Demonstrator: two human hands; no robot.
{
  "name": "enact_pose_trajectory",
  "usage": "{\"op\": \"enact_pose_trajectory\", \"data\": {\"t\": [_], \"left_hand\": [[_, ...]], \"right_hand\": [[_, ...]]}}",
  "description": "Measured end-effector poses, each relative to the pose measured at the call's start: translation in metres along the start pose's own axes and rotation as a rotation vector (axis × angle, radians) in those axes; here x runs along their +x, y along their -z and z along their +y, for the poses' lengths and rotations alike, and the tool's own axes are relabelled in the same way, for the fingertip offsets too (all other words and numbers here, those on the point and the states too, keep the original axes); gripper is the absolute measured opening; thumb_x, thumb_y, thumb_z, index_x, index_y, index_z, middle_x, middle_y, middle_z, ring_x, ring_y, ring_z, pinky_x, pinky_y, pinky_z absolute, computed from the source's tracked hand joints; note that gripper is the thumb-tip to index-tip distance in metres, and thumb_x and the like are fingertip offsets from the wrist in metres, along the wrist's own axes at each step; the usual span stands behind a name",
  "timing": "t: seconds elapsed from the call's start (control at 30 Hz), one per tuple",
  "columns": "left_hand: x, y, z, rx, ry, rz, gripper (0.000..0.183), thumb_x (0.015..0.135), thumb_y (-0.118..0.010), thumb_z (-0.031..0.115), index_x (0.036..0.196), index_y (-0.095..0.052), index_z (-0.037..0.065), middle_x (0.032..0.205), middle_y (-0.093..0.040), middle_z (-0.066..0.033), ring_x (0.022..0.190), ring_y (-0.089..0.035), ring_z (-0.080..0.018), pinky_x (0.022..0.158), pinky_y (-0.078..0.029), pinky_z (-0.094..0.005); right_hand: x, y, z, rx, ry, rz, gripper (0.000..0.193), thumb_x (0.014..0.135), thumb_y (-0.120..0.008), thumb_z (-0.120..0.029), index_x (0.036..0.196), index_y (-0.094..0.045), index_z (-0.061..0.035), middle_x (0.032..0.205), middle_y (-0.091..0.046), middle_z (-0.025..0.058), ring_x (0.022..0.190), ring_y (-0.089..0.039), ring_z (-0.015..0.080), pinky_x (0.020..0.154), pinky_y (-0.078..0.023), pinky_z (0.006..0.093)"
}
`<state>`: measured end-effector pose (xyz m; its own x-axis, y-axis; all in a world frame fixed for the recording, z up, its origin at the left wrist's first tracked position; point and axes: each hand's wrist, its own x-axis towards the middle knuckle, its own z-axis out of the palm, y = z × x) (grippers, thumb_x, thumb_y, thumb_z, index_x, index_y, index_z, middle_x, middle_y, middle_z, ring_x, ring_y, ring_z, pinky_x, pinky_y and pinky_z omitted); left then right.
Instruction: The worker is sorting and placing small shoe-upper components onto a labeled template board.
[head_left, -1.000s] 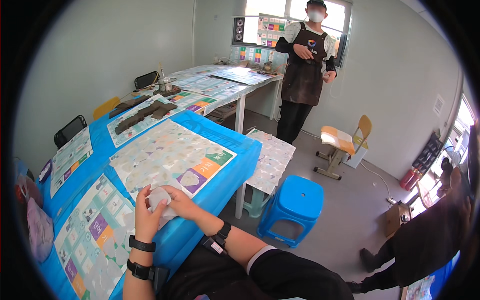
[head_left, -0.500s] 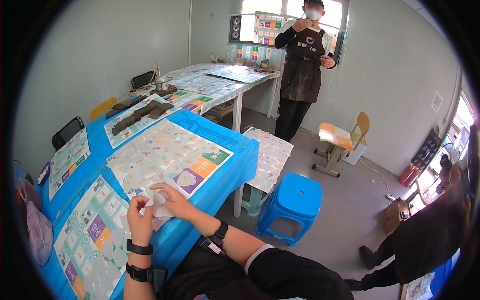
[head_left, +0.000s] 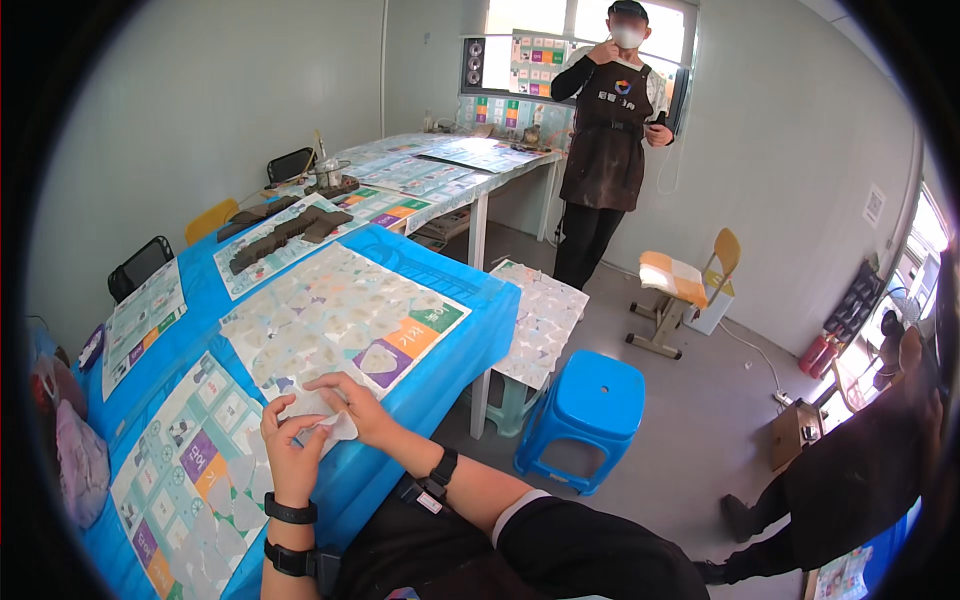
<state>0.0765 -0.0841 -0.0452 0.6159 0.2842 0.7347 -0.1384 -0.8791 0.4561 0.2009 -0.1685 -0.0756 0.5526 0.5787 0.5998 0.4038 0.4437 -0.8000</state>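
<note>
A thin, limp white sheet [head_left: 343, 428], like soft paper or thin skin, hangs between my hands over the table's near edge. My left hand [head_left: 290, 445] pinches it at its left side, thumb and fingers bent together. At its other side my right hand [head_left: 352, 405] grips it, fingers curled over the top. Just beyond them lies a printed poster sheet [head_left: 437, 316] covered with several pale, thin, roundish pieces [head_left: 310, 290]. Another printed sheet [head_left: 157, 430] to the left bears similar pale pieces [head_left: 215, 530] at its near end. What exactly the sheet is made of cannot be told.
A blue cloth [head_left: 440, 262] covers the table. Dark brown slabs [head_left: 285, 240] lie farther back. Right of the table stand a blue stool [head_left: 590, 400] and a low stand with a covered top [head_left: 535, 310]. One person [head_left: 605, 150] stands at the back, another [head_left: 850, 470] at right.
The white sheet is spread wider and my left hand has turned, its thumb and fingers now nearer the right hand. The view has shifted slightly.
</note>
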Motion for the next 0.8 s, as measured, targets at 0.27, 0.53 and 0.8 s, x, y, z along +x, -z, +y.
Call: {"op": "enact_pose_trajectory", "data": {"t": [0.27, 0.53, 0.8], "left_hand": [[-0.013, -0.013, -0.022, -0.48, 0.409, -0.057, 0.014, 0.077, -0.068, 0.008, 0.085, -0.064, -0.002, 0.083, -0.056, -0.0037, 0.06, -0.045, -0.006, 0.053, -0.036, -0.0194], [-0.029, 0.001, -0.011, -0.499, 0.553, -0.037, 0.014, 0.078, -0.067, 0.011, 0.083, -0.061, 0.0, 0.063, -0.052, 0.0024, 0.056, -0.042, -0.0032, 0.049, -0.031, -0.0194], [-0.039, 0.0, -0.01, -0.61, 0.541, -0.082, 0.008, 0.083, -0.061, 0.009, 0.085, -0.058, 0.002, 0.074, -0.055, 0.0012, 0.063, -0.044, -0.0037, 0.058, -0.036, -0.0176]], "right_hand": [[0.0, 0.001, 0.001, 0.043, 0.014, -0.16, 0.024, 0.091, -0.045, -0.006, 0.114, -0.047, -0.0052, 0.122, -0.052, 0.0112, 0.108, -0.054, 0.0233, 0.093, -0.042, 0.0324], [-0.003, -0.008, 0.006, 0.263, -0.032, -0.221, 0.028, 0.094, -0.042, -0.013, 0.119, -0.041, -0.0027, 0.122, -0.05, 0.015, 0.106, -0.054, 0.0222, 0.091, -0.042, 0.0334], [-0.004, -0.007, 0.012, -0.117, 0.233, 0.135, 0.044, 0.091, -0.047, -0.018, 0.129, -0.032, -0.0034, 0.106, -0.055, 0.0109, 0.095, -0.053, 0.0178, 0.084, -0.043, 0.0298]]}}
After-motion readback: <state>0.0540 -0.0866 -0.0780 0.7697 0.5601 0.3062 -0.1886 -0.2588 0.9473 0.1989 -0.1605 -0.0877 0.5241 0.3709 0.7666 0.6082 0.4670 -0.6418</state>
